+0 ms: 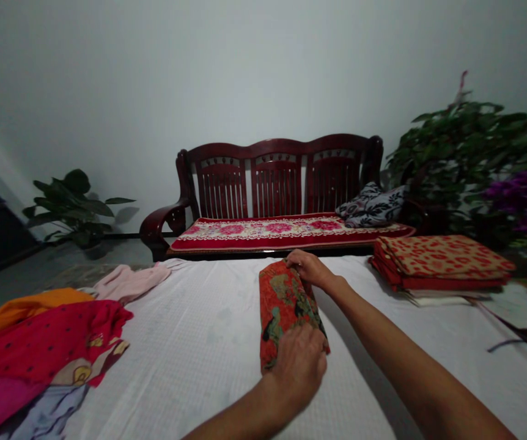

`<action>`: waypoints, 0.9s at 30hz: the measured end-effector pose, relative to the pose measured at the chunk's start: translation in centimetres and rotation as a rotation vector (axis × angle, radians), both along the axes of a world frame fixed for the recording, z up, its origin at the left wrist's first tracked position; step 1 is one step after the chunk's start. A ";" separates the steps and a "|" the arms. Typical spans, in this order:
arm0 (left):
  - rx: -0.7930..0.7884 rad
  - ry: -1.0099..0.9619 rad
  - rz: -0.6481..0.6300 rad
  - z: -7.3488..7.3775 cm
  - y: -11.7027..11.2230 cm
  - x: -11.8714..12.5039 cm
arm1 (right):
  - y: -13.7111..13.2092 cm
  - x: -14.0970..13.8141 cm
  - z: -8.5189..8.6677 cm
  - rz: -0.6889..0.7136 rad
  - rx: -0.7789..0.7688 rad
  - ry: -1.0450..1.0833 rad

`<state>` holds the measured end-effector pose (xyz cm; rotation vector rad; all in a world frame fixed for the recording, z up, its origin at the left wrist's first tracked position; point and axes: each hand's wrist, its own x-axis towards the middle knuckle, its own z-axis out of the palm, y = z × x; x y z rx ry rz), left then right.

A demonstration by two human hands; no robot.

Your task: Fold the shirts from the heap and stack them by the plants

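A red patterned cloth [278, 293] with green and dark figures lies folded into a narrow rectangle on the white sheet [190, 342]. My left hand [298, 360] is on its near end, fingers curled over the fabric; their tips are hidden under the hand. At the far right corner, my right hand [312, 269] pinches the cloth's edge between thumb and fingers.
A loose heap of clothes, with a red dotted garment [57, 336] on it, lies at the left. Folded leopard-print fabric [447, 260] is stacked at the right. Behind stand a wooden bench [275, 153] and potted plants [73, 208].
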<state>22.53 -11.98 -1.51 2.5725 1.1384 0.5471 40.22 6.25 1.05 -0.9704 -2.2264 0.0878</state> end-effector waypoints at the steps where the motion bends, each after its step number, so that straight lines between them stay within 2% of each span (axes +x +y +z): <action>1: -0.001 0.012 -0.006 0.0 -0.1 0.2 | -0.2 0.3 0.0 -0.001 -0.003 0.013; 7: -0.007 0.029 -0.035 0.2 -0.5 2.4 | -1.2 2.3 -0.5 -0.059 -0.022 0.041; 11: -0.122 -0.015 -0.031 0.8 -1.0 3.2 | -1.8 3.7 -1.5 -0.193 -0.176 -0.059; 14: -0.189 -0.082 -0.074 2.1 -1.2 2.3 | -2.4 3.6 -1.5 -0.308 -0.205 -0.050; 16: -0.168 -0.108 -0.111 2.9 -0.8 1.3 | -2.9 2.5 -1.1 -0.365 -0.189 -0.029; 18: -0.105 -0.084 -0.120 3.1 -0.2 0.1 | -3.6 0.7 -0.6 -0.355 -0.190 -0.077; 20: -0.058 0.001 -0.105 2.4 0.4 -0.8 | -4.5 -1.2 -0.4 -0.282 -0.226 -0.200; 22: -0.052 0.109 -0.108 1.0 0.8 -1.3 | -5.2 -2.6 -0.9 -0.260 -0.288 -0.312; 25: -0.042 0.214 -0.126 -1.1 0.6 -1.4 | -5.7 -3.4 -2.3 -0.289 -0.369 -0.404; 27: -0.017 0.228 -0.121 -1.7 0.1 -1.4 | -5.6 -3.2 -3.2 -0.319 -0.387 -0.410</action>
